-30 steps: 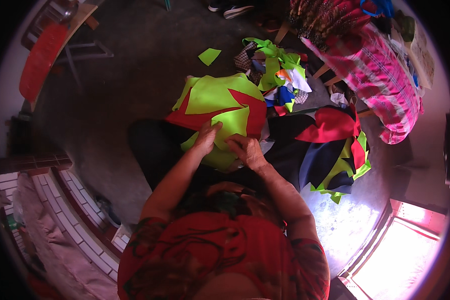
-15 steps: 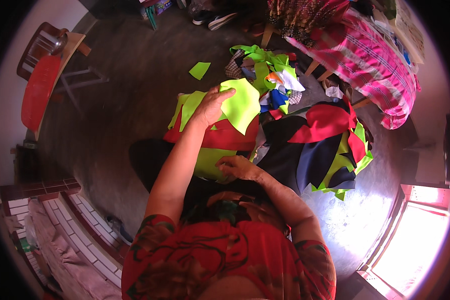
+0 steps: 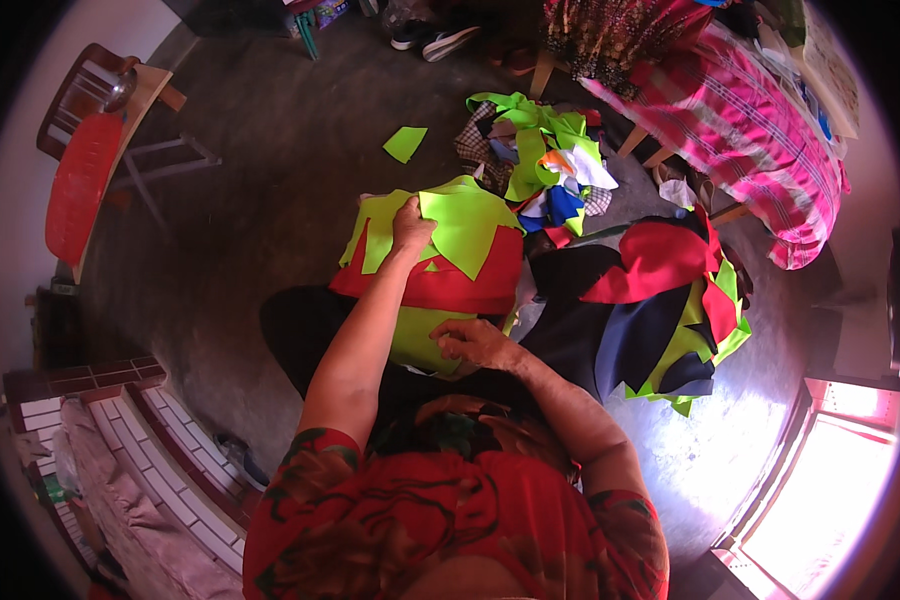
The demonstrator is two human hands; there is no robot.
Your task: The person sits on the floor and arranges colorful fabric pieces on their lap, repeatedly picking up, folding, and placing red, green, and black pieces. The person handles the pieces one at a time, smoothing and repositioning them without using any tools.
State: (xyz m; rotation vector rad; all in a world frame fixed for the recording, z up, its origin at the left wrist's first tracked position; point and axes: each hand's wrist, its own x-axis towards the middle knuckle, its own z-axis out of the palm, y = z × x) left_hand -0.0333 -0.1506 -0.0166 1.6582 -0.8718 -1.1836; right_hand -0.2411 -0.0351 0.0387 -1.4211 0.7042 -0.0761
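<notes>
My left hand (image 3: pixel 411 225) reaches forward and presses on a lime-green cut fabric piece (image 3: pixel 467 224) lying on top of a stack of lime-green and red fabric pieces (image 3: pixel 470 282) on the floor. Nearer my body, my right hand (image 3: pixel 473 342) rests with bent fingers on another lime-green piece (image 3: pixel 419 337) on my lap, pinching its edge. Both forearms come up from the lower edge over my red patterned top.
A heap of red, navy and lime fabric (image 3: pixel 660 310) lies to the right. Mixed scraps (image 3: pixel 540 160) lie ahead, with one lime scrap (image 3: pixel 405 143) on the concrete floor. A pink-striped covered table (image 3: pixel 740 120) stands upper right, a red chair (image 3: pixel 85 175) upper left, tiled steps (image 3: pixel 120 450) lower left.
My left hand has stretched forward from my lap and laid a lime-green piece on top of the stack. My right hand stayed near my lap on the other lime piece.
</notes>
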